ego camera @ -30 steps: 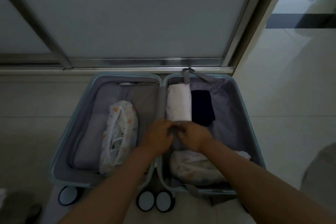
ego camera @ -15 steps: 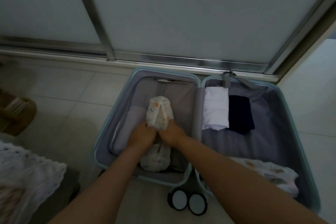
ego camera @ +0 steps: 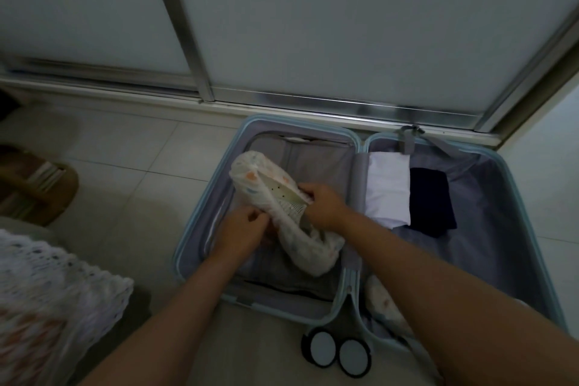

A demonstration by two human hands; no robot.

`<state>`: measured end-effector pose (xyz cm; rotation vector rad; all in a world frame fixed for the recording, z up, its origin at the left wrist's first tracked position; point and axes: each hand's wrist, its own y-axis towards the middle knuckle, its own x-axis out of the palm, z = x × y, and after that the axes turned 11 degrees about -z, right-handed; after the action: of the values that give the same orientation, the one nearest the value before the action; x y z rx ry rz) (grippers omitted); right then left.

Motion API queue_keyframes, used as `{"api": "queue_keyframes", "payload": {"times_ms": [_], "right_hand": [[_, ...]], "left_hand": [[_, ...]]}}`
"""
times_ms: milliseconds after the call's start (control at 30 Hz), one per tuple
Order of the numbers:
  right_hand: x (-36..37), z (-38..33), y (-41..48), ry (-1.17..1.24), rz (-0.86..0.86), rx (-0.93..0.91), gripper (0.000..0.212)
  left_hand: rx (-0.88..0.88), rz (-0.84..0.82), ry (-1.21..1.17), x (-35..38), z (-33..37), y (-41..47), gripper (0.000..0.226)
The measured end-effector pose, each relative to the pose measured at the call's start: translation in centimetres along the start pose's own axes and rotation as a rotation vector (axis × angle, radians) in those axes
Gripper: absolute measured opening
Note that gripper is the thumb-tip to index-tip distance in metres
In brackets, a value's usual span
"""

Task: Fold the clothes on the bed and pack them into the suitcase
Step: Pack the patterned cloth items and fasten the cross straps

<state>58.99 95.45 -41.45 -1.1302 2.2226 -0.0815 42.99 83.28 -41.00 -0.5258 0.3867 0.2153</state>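
Over the left half of the open suitcase (ego camera: 216, 191), a white printed bundle (ego camera: 300, 241) sits between the two hands. The left hand (ego camera: 242, 229) is at the bundle's 9 o'clock side, fingers curled into the fabric. The right hand (ego camera: 324, 205) is at its 3 o'clock side, fingers and thumb pinching the cloth edge near the middle. The hands are close but apart, each clamped on the bundle, which fills the gap between them.

The bundle's long axis runs from 11 o'clock to 5 o'clock, with a slight bend at the grip. Its far end points to 11 o'clock toward the left wall of the case and gapes to show a pale, dotted inner surface. Its rounded near end points to 5 o'clock and lies by the centre hinge. Whether the far end is lifted clear of the grey lining I cannot tell.

At 3 o'clock from the hands, in the right half, a white folded garment (ego camera: 388, 188) lies touching a dark folded garment (ego camera: 430, 200). A second printed bundle (ego camera: 380, 301) lies at 5 o'clock, partly hidden under the right forearm. Two wheels (ego camera: 336, 351) show at 6 o'clock, a sliding door (ego camera: 344, 25) stands at 12 o'clock, and a crocheted blanket (ego camera: 47, 298) lies at 8 o'clock.
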Motion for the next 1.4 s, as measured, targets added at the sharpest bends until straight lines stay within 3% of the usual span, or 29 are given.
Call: {"api": "queue_keyframes", "payload": {"times_ms": [67, 133, 233, 300, 333, 433, 500, 633, 767, 833, 933, 1033, 1133, 1233, 1400], "right_hand": [[-1.3, -0.1, 0.2, -0.161, -0.080, 0.030, 0.050], [-1.0, -0.3, 0.2, -0.296, -0.165, 0.094, 0.054], [1.2, -0.2, 0.2, -0.325, -0.223, 0.156, 0.050], [2.2, -0.3, -0.3, -0.276, -0.150, 0.163, 0.050], [2.6, -0.1, -0.4, -0.255, -0.130, 0.176, 0.058], [4.4, 0.1, -1.6, -0.421, -0.221, 0.271, 0.118], [5.6, 0.3, -2.0, -0.580, -0.234, 0.306, 0.131], [4.1, 0.0, -1.3, -0.671, -0.196, 0.247, 0.117], [-0.1, -0.3, -0.9, -0.927, -0.084, 0.013, 0.100], [-2.6, 0.4, -1.3, -0.969, -0.178, -0.001, 0.101], [-5.1, 2.1, -2.6, -1.050, -0.326, 0.051, 0.107], [-5.1, 2.7, -3.1, -1.042, -0.290, 0.092, 0.111], [-4.5, 2.4, -3.2, -1.026, -0.267, 0.139, 0.108], [-5.5, 3.5, -4.3, -0.991, -0.225, 0.094, 0.100], [-10.7, 7.7, -9.2, -0.814, -0.075, 0.127, 0.098]], "left_hand": [[0.006, -0.118, -0.009, 0.8, 0.4, -0.4, 0.021], [-0.010, -0.164, 0.245, 0.9, 0.2, -0.4, 0.029], [0.065, -0.008, 0.616, 0.2, 0.2, 0.4, 0.036], [0.165, 0.057, 0.675, -0.4, 0.6, 1.3, 0.021], [0.208, 0.040, 0.683, -0.8, 0.8, 1.8, 0.019], [0.302, -0.124, 0.804, -1.5, 0.6, 3.7, 0.055], [0.305, -0.201, 0.921, -1.4, 0.5, 4.4, 0.070], [0.433, -0.216, 0.958, -1.6, 0.1, 4.8, 0.089], [0.582, -0.099, 0.977, -2.3, -1.0, 4.5, 0.103], [0.540, -0.089, 1.008, -1.8, -1.3, 4.3, 0.111], [0.343, -0.275, 1.022, 0.0, -1.3, 4.5, 0.129], [0.264, -0.389, 1.029, 2.6, -1.1, 4.9, 0.123], [0.247, -0.289, 0.969, 4.0, -0.8, 4.8, 0.106], [0.199, -0.317, 0.914, 4.3, -0.5, 4.9, 0.114], [0.332, -0.299, 0.794, 7.1, 3.2, 4.8, 0.111]]}}
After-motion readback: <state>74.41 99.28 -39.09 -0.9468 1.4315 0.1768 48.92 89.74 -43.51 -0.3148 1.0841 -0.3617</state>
